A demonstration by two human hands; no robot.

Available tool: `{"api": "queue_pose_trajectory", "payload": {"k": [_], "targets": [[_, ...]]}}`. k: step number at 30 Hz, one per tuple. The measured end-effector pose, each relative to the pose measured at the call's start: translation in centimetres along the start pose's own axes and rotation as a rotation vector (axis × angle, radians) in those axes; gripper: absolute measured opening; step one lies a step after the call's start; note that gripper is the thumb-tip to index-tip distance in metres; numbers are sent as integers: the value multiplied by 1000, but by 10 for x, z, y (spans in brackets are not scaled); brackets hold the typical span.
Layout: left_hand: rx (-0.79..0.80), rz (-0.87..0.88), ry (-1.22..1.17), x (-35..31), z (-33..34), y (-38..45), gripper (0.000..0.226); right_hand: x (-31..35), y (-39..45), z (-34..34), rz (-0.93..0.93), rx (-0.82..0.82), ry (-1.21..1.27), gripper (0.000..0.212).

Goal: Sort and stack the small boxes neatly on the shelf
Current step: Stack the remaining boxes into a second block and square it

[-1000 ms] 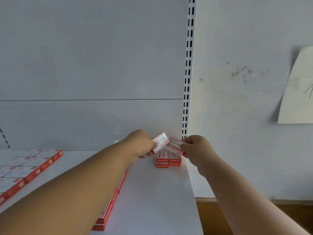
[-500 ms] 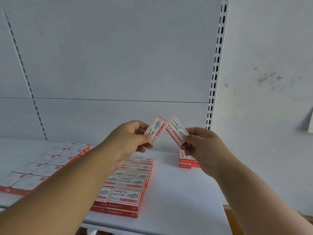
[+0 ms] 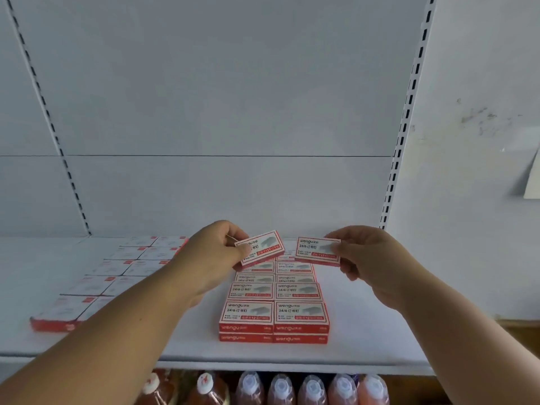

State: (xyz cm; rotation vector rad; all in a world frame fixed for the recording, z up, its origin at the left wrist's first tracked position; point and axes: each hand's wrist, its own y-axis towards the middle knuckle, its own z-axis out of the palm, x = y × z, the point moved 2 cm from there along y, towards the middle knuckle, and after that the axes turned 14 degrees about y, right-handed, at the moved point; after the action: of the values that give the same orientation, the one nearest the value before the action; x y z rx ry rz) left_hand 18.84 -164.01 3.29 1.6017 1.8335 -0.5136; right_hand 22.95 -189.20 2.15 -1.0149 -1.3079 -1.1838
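Far left on the shelf [image 3: 187, 350], a two-column block of small boxes [image 3: 96, 283] is lying flat, washed out and blurred; it looks only one layer high, though that cannot be told for sure, and the arm is hiding part of it. That block is being judged as already sorted.

Next, the left hand [image 3: 214, 258] is being held over the shelf, thumb and fingers pinching one small box [image 3: 259, 247] by its left end; the box is being carried tilted, printed face up, above the rear of the middle stack.

Below and between the hands, the middle stack [image 3: 274, 314] is sitting in two columns, front row two boxes high, edges lined up. Rows behind are being seen only partly, so their height cannot be told. This stack is being judged as in progress, not finished.

Then the right hand [image 3: 368, 258] is gripping a second box [image 3: 318, 250] by its right end, face up, roughly level, just beside the first box but apart from it.

Both carried boxes are not yet placed; they are likely being brought to the rear rows of the middle stack. The shelf right of the stack is bare. Bottles [image 3: 282, 388] are being seen on the level below, not part of the task.
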Motion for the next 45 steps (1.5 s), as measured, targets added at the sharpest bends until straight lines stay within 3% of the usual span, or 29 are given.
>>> {"api": "queue_pose_trajectory", "payload": {"k": [5, 13, 18, 27, 30, 35, 40, 45], "targets": [[110, -17, -16, 22, 7, 4, 10, -13, -7, 19, 42, -46, -167, 19], [67, 4, -3, 25, 10, 21, 14, -19, 6, 41, 133, -38, -487, 22], [116, 30, 207, 34, 17, 24, 10, -18, 7, 51, 79, -22, -626, 10], [203, 133, 438, 16, 5, 28, 9, -17, 8, 49, 36, 11, -747, 11], [180, 224, 583, -2, 5, 30, 10, -15, 11, 39, -105, -70, -812, 16], [161, 367, 515, -54, 28, 33, 13, 0, 15, -7, -253, -214, -735, 8], [227, 404, 497, -109, 70, 35, 18, 3, 30, -77, -182, -263, -767, 8], [277, 341, 650, -146, 111, 43, 26, -11, 49, -115, -117, -243, -560, 12]]}}
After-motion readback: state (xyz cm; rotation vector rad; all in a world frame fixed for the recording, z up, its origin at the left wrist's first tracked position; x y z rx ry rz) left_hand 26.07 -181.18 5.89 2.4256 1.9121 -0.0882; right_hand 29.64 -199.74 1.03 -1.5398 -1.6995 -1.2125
